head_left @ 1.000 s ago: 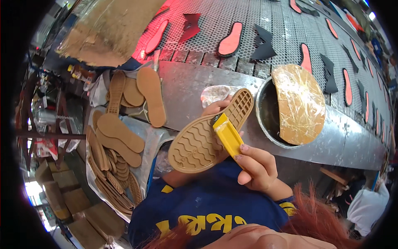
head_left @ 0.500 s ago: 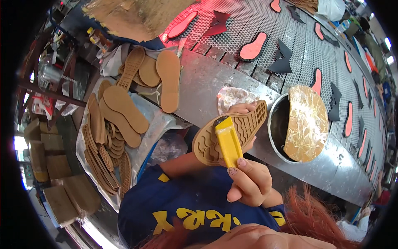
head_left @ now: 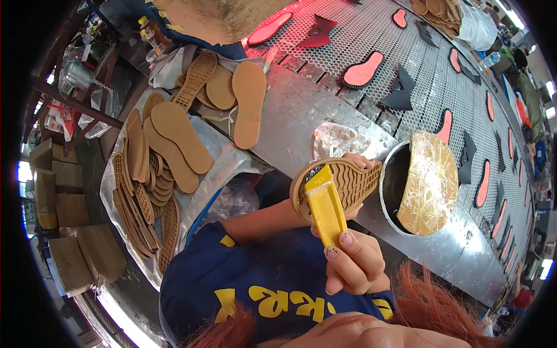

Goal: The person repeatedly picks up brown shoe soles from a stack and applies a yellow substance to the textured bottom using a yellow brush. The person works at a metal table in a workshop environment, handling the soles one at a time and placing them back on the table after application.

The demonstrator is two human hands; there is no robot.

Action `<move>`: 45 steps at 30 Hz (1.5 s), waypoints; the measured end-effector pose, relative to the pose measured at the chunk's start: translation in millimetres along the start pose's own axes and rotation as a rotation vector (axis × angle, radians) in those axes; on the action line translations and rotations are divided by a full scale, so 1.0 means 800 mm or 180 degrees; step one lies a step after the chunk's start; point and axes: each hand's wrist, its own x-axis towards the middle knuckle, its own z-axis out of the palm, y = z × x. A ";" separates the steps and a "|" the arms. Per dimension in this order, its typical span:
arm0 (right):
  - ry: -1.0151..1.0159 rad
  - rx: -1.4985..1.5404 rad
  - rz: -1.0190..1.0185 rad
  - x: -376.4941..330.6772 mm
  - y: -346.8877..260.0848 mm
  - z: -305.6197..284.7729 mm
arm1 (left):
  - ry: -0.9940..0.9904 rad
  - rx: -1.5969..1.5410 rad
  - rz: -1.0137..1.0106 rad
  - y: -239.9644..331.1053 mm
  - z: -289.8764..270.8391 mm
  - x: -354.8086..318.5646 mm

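Observation:
A tan rubber shoe sole (head_left: 348,184) with a wavy tread is held up in front of my chest, tread toward me. My left hand (head_left: 354,162) grips it from behind; only fingertips show at its top edge. My right hand (head_left: 355,264) is closed around a yellow-handled brush (head_left: 326,209), whose upper end rests on the heel part of the sole. To the right sits a round metal pot (head_left: 390,185) with a glue-crusted lid (head_left: 429,184) leaning on its rim.
A heap of tan soles (head_left: 168,156) lies on a plastic sheet at my left. Beyond the metal ledge (head_left: 301,110) runs a mesh conveyor (head_left: 406,52) carrying red insoles and black pieces. Cardboard boxes (head_left: 75,255) stand on the floor at far left.
The view has swung so everything sits lower and further right. The brush has slid down the sole toward its heel; both hands keep their hold.

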 end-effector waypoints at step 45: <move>0.0688 -0.1066 0.1836 -0.008 0.102 -0.066 | 0.0083 -0.1662 -0.2426 0.077 -0.031 0.014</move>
